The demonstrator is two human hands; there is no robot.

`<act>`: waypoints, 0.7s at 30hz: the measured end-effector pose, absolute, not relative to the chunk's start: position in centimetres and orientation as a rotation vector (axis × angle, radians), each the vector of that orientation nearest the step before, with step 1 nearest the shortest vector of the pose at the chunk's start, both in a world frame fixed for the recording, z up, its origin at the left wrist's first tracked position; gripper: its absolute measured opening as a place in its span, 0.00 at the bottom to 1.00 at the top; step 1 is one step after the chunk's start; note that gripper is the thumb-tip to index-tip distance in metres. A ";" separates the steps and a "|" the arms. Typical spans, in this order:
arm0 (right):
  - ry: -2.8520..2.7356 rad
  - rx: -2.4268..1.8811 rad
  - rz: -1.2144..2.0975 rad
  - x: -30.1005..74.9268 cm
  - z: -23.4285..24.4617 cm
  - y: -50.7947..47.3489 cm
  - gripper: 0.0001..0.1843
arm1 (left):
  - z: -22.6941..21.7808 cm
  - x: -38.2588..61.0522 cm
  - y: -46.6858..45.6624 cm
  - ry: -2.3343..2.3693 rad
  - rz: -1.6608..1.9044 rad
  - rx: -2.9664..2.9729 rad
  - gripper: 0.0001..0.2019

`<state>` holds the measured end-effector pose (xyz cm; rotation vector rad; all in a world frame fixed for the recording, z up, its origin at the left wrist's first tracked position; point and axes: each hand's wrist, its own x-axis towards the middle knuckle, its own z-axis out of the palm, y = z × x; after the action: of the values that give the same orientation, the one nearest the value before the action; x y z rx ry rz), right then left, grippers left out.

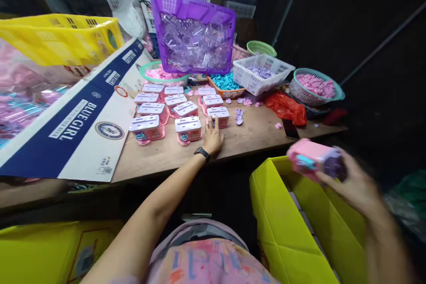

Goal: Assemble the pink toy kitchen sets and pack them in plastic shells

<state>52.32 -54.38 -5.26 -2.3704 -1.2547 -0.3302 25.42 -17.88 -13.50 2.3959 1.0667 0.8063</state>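
Note:
Spread fingers of my left hand (213, 136) touch the near left side of a pink toy box with a white top (220, 115) on the table; a firm grip does not show. Several similar pink boxes with white tops (188, 128) stand in rows to its left, some with blue parts on the front. My right hand (353, 182) is wrapped round the purple end of another pink toy box (313, 155), which is slightly blurred. This box has a blue part on its side and hangs above an uncovered yellow carton (279, 222).
A purple crate (193, 71) with clear plastic parts leans at the back. Baskets of small parts, including a white one (256, 82), line the table's rear. A printed cardboard sheet (83, 128) and yellow crate (60, 40) are left. A red plastic bag (288, 107) lies right.

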 end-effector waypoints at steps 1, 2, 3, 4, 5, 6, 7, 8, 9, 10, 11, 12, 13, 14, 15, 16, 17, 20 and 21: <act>-1.377 -2.284 -0.200 49.9 -4.6 -50.1 0.45 | -13.5 24.7 -18.2 1.025 0.850 2.388 0.40; -1.504 -2.171 -0.079 47.6 -4.3 -46.0 0.46 | -13.6 23.8 -18.6 0.963 0.909 2.390 0.37; -1.612 -2.068 0.039 45.6 -4.3 -41.9 0.48 | -13.8 22.6 -19.2 0.894 0.976 2.398 0.35; -1.691 -1.976 0.140 44.0 -4.5 -38.2 0.50 | -13.9 21.2 -19.7 0.833 1.048 2.403 0.32; -1.759 -1.896 0.228 42.8 -5.0 -34.9 0.51 | -14.1 19.5 -20.3 0.796 1.117 2.404 0.29; -1.820 -1.820 0.280 41.8 -5.6 -31.9 0.50 | -14.3 17.8 -20.7 0.783 1.177 2.404 0.27; -1.878 -1.747 0.314 41.1 -6.3 -29.4 0.48 | -14.5 16.0 -21.0 0.793 1.226 2.403 0.25; -1.941 -1.705 0.353 40.5 -7.0 -27.3 0.47 | -14.6 14.1 -21.1 0.818 1.263 2.402 0.24; -1.985 -1.695 0.383 40.1 -7.6 -25.7 0.45 | -14.8 12.4 -21.0 0.851 1.292 2.399 0.23; -2.016 -1.692 0.411 39.7 -8.1 -24.4 0.43 | -14.9 10.7 -20.8 0.892 1.316 2.395 0.23; -2.032 -1.690 0.443 39.4 -8.4 -23.5 0.42 | -15.1 9.1 -20.4 0.940 1.337 2.387 0.23; -2.025 -1.686 0.479 39.2 -8.6 -22.9 0.40 | -15.2 7.8 -19.9 0.993 1.358 2.375 0.23; -1.990 -1.680 0.509 39.1 -8.6 -22.4 0.38 | -15.5 6.7 -19.4 1.045 1.380 2.361 0.23; -1.928 -1.680 0.514 39.0 -8.5 -22.0 0.35 | -15.8 5.7 -18.9 1.092 1.396 2.351 0.23; -1.846 -1.694 0.484 39.0 -8.2 -21.6 0.32 | -16.1 5.0 -18.4 1.131 1.403 2.344 0.23; -1.750 -1.727 0.419 39.1 -7.7 -21.1 0.30 | -16.5 4.5 -17.9 1.160 1.403 2.338 0.23; -1.658 -1.775 0.328 39.2 -7.2 -20.5 0.29 | -16.9 4.2 -17.6 1.183 1.400 2.326 0.24; -1.525 -2.008 0.091 39.2 -5.3 -17.2 0.29 | -18.1 4.0 -17.0 1.217 1.379 2.269 0.27; -1.520 -2.083 0.063 39.0 -4.7 -15.8 0.30 | -18.3 4.1 -17.0 1.226 1.379 2.245 0.28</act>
<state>39.01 -15.81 -4.67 -2.0835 -1.5203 0.0626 4.10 -16.96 -18.32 2.2453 1.2260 1.3792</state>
